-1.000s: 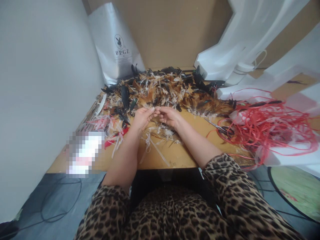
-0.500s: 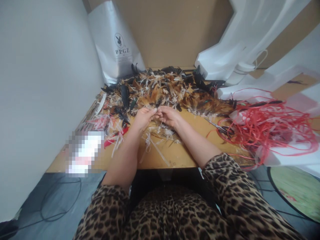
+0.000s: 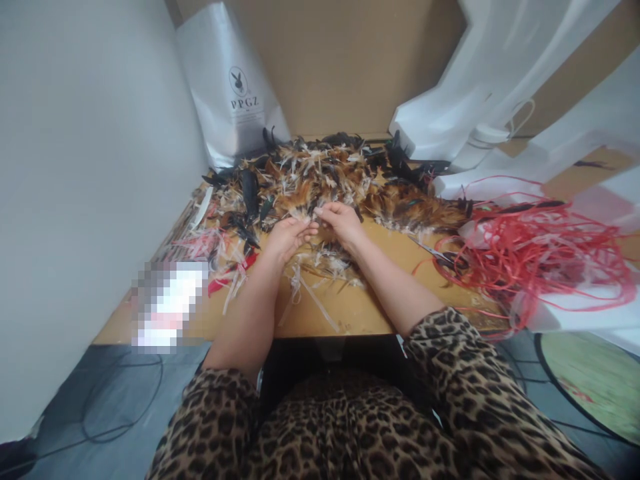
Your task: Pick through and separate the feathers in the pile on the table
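Note:
My left hand (image 3: pixel 291 237) pinches the pale, fluffy base of some brown feathers (image 3: pixel 296 203) at the near side of the feather pile. Close by on the right, my right hand (image 3: pixel 341 221) is closed, thumb and forefinger pressed together; whatever is in that pinch is too small to make out. Brown, black and whitish feathers (image 3: pixel 345 163) lie heaped beyond both hands. Below my wrists, loose pale feather bits (image 3: pixel 335 263) rest on the yellowish table (image 3: pixel 360 313).
Scissors (image 3: pixel 440 253) lie to the right, beside a tangle of red ribbon (image 3: pixel 540 257). A silver-white bag (image 3: pixel 235 87) stands at the back left. Red and pale strips (image 3: pixel 197 245) and a pixelated bright object (image 3: pixel 170 307) lie on the left. White foam-like pieces (image 3: pixel 430 127) stand at the back right.
My hands, touching at the fingertips before, have come slightly apart. The right hand has moved up a little, and the left fingers have straightened somewhat.

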Action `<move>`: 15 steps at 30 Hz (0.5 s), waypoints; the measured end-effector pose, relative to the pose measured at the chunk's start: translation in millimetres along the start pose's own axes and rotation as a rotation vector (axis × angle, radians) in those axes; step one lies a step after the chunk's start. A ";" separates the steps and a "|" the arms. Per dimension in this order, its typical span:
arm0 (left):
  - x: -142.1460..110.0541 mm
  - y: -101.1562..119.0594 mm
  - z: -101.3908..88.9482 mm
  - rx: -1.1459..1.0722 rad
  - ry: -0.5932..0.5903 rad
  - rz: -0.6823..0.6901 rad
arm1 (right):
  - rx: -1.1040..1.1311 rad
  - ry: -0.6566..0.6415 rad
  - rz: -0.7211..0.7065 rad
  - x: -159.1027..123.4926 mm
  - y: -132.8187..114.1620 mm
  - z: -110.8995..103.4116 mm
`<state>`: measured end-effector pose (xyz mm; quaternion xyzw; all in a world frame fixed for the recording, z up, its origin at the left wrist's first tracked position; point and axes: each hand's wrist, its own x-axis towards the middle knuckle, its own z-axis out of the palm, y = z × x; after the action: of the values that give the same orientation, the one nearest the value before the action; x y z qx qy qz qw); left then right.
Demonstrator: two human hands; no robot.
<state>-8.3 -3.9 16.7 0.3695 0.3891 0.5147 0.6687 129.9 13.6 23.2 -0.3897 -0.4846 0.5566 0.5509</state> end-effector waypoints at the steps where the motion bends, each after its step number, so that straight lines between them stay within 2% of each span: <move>1: 0.0 -0.4 0.1 0.001 -0.007 0.000 | -0.006 0.003 -0.002 -0.8 -0.2 1.2; 10: 2.5 -4.1 -2.7 0.043 -0.036 0.031 | -0.005 0.017 0.015 -3.8 1.4 5.9; 15: 6.0 -6.7 -4.7 0.169 -0.016 0.115 | 0.006 0.031 0.015 -3.0 5.6 6.2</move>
<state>-8.8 1.0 7.9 0.4506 0.4038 0.5146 0.6075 122.8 10.3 18.9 -0.4002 -0.4716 0.5562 0.5551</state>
